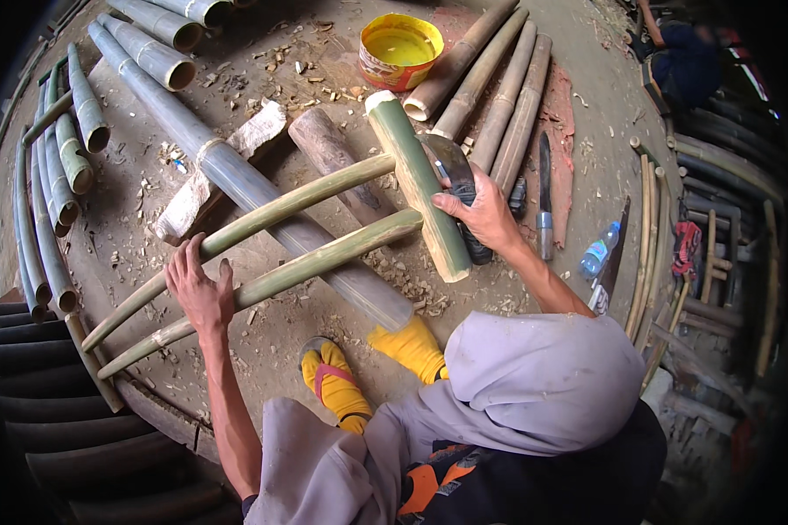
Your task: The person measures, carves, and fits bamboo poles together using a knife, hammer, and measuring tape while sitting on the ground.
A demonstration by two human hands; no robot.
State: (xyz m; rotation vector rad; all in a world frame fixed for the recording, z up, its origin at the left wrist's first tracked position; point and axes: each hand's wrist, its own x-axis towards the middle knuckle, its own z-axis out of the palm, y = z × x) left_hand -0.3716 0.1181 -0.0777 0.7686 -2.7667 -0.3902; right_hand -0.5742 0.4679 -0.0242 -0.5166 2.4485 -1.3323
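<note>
A frame of green bamboo lies across my front: two long slim poles, the upper pole (pixel 306 195) and the lower pole (pixel 324 255), run into a thick green crosspiece (pixel 418 188) on the right. My left hand (pixel 200 280) is closed over the upper pole, its thumb pointing towards the lower one. At the crosspiece, my right hand (pixel 484 210) is closed round a black-handled tool with a broad, curved dark blade (pixel 447 161). The blade lies beside the crosspiece; whether they touch, I cannot tell. My right thumb reaches to the crosspiece's edge.
Under the frame lie a thick grey bamboo pole (pixel 245 179), a pale wood block (pixel 184 210) and a log (pixel 324 144). Beyond stands a yellow-and-red bucket (pixel 400 54). A long knife (pixel 545 197) and a water bottle (pixel 599 252) lie right. Wood chips litter the floor.
</note>
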